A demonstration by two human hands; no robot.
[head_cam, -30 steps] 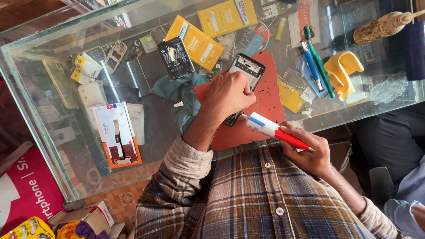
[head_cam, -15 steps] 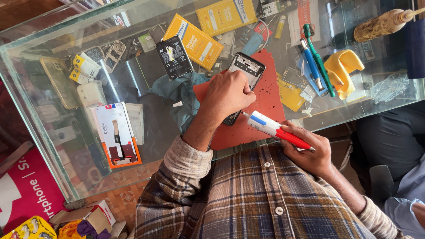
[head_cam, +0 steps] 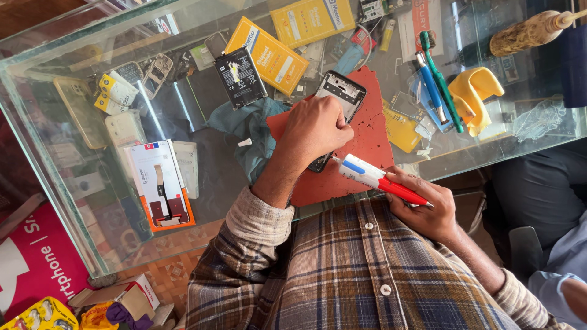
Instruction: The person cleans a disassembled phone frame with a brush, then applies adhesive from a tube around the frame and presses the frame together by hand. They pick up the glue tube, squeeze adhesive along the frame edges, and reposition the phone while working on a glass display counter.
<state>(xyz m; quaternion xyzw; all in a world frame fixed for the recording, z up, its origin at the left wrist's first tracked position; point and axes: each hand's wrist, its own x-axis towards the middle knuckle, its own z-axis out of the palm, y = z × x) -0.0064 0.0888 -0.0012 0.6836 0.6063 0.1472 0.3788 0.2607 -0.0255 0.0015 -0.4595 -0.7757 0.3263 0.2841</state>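
Observation:
My left hand (head_cam: 315, 128) is shut on an opened black phone frame (head_cam: 343, 91) that lies on a red work mat (head_cam: 367, 143) on the glass counter. The hand covers the phone's lower half. My right hand (head_cam: 422, 208) holds a pen-shaped red and white tool (head_cam: 376, 177) near the counter's front edge. The tool's white tip points at the lower end of the phone, just beside my left hand's fingers.
A black battery (head_cam: 239, 76), yellow boxes (head_cam: 269, 58) and a teal cloth (head_cam: 247, 125) lie left of the mat. Blue and green toothbrushes (head_cam: 435, 82), a yellow cloth (head_cam: 474, 91) and a wooden-handled tool (head_cam: 526, 33) lie to the right. Another person's legs (head_cam: 544, 195) are at the right.

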